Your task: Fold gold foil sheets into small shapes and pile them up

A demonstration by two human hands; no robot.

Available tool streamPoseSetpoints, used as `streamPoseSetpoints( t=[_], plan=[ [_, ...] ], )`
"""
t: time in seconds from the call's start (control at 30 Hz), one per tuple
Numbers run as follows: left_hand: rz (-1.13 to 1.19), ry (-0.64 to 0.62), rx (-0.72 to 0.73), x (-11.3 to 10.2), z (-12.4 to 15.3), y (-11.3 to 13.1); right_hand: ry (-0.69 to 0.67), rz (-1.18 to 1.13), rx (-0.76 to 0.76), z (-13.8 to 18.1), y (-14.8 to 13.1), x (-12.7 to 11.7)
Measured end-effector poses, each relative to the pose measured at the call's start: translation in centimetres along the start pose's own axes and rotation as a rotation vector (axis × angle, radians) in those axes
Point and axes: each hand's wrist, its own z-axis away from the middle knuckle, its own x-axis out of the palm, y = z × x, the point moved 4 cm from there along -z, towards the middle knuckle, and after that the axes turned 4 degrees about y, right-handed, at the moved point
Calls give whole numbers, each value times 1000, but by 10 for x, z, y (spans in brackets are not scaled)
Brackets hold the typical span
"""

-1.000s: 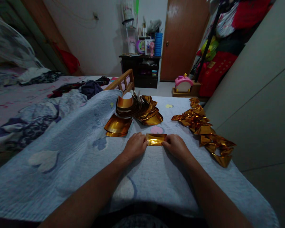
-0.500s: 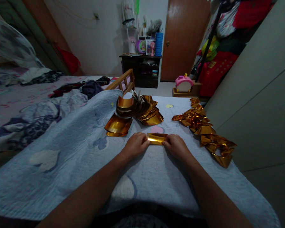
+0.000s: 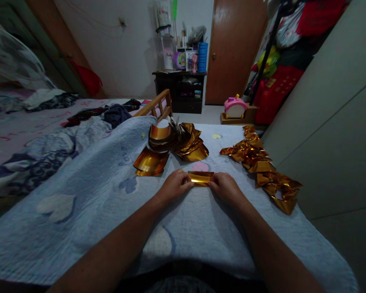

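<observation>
A small strip of shiny gold foil paper spans the gap between my hands, low over the blue blanket. My left hand pinches its left end, thumb toward me. On the other end, my right hand grips in the same way. Beyond my left hand, a fanned stack of gold foil paper sheets lies curled, with pale undersides showing at the top. Off to the right is a row of folded gold foil pieces, crumpled and overlapping.
The blue quilted blanket covers the surface under my arms. A wooden bed rail and a bed with clothes stand to the left. A pale cabinet borders the right side. A pink toy sits past the far edge.
Both hands still hold the foil strip in nearly the same spot. The strip's shine and tilt differ slightly, and the whole view has shifted a little.
</observation>
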Motion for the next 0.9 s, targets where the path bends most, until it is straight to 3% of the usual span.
streamPoseSetpoints(
  t=[0.3, 0.63, 0.9],
  plan=[
    [-178, -10, 75, 6, 0, 2, 0, -57, -57, 3, -1, -5],
    [-401, -17, 28, 7, 0, 7, -28, -3, -29, 1, 1, 0],
    [-441, 11, -27, 7, 2, 10, -22, 77, 23, 1, -2, -1]
  ],
)
